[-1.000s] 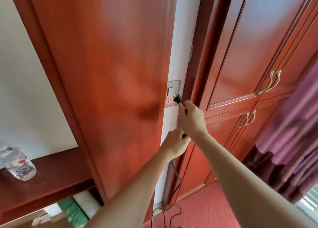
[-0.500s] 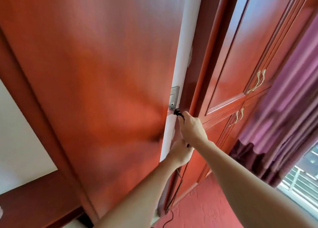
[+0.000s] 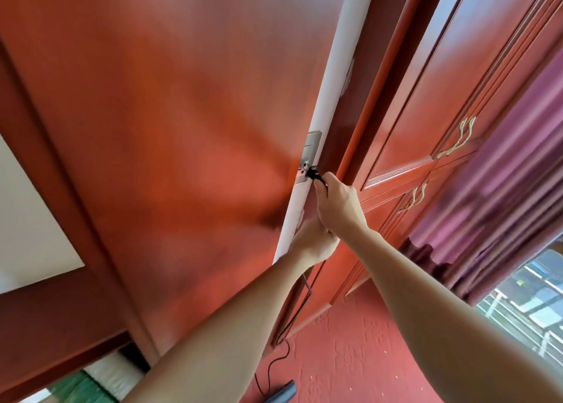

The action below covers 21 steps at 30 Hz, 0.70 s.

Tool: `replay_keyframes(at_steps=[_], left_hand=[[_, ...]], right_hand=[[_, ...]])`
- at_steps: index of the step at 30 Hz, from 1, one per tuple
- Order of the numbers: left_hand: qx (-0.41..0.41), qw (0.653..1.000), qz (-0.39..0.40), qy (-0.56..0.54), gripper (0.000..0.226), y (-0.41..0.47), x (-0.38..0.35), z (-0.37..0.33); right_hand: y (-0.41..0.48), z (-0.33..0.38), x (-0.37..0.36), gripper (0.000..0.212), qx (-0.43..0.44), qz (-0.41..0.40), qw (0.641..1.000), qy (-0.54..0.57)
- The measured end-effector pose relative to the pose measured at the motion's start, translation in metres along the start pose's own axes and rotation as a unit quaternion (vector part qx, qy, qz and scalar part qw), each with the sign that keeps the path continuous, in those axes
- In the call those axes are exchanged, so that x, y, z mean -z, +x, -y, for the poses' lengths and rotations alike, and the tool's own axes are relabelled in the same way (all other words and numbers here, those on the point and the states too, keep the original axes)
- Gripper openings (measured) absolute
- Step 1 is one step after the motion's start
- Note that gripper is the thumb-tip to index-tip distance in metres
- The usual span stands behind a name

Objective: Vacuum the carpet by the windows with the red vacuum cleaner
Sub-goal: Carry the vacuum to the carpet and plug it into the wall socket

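**Plug held at the wall socket**

We see the right hand (image 3: 338, 203) reaching up toward a narrow strip of white wall (image 3: 323, 122) that shows between a large red wooden panel (image 3: 158, 122) on the left and the red wardrobe (image 3: 426, 104) on the right; its fingers are closed on a black plug (image 3: 313, 173), and the plug's tip sits right at the lower part of the grey socket plate (image 3: 309, 150) (whether the pins are seated we cannot tell; the panel's edge hides most of the plate). The left hand (image 3: 310, 241) is just below the right one, pressed against the wall strip and the panel edge; its fingers are curled, but what they grip, if anything, is hidden by the right wrist, so we cannot tell its state. A thin black cord (image 3: 283, 338) drops from under the left hand, runs down along the wardrobe's frame and curls onto the red patterned carpet (image 3: 359, 351) at the near bottom; beside its end there a dark tube-like part (image 3: 281, 393) pokes into view, perhaps belonging to the vacuum cleaner, whose red body is not in view. On the far right, purple curtains (image 3: 502, 195) hang beside a window (image 3: 527, 299); pale curved handles (image 3: 460, 137) sit on the wardrobe doors.
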State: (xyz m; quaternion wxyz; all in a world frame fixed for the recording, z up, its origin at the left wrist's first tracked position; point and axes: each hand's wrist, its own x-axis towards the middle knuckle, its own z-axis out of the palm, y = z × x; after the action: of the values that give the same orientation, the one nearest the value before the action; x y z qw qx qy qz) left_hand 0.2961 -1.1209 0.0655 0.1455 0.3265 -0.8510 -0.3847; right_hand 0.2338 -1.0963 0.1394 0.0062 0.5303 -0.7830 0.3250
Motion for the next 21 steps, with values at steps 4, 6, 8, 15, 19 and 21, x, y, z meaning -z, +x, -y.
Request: replay_keyframes(at_steps=[4, 6, 8, 15, 19, 21], left_hand=[[-0.014, 0.997, -0.074, -0.034, 0.021, -0.008, 0.007, -0.003], [-0.010, 0.997, -0.066, -0.036, 0.033, -0.010, 0.009, 0.001], [0.002, 0.998, -0.049, -0.047, 0.038, -0.010, 0.010, 0.005], [0.013, 0.997, -0.057, -0.060, 0.050, -0.005, 0.015, 0.012], [0.031, 0.995, -0.065, -0.064, 0.059, -0.003, 0.012, 0.017], [0.030, 0.995, -0.066, -0.063, 0.056, -0.003, 0.010, 0.020]], right_hand=[[0.000, -0.001, 0.001, 0.027, 0.006, 0.007, 1.000, -0.001], [0.001, -0.002, 0.001, 0.027, 0.007, 0.018, 1.000, 0.001], [0.001, -0.001, 0.000, 0.027, 0.006, 0.019, 1.000, 0.007], [0.003, 0.000, 0.001, 0.025, 0.024, 0.003, 1.000, 0.007], [0.005, 0.000, -0.003, 0.029, 0.011, -0.007, 1.000, 0.025], [0.004, 0.001, -0.007, 0.030, 0.007, -0.007, 1.000, 0.021]])
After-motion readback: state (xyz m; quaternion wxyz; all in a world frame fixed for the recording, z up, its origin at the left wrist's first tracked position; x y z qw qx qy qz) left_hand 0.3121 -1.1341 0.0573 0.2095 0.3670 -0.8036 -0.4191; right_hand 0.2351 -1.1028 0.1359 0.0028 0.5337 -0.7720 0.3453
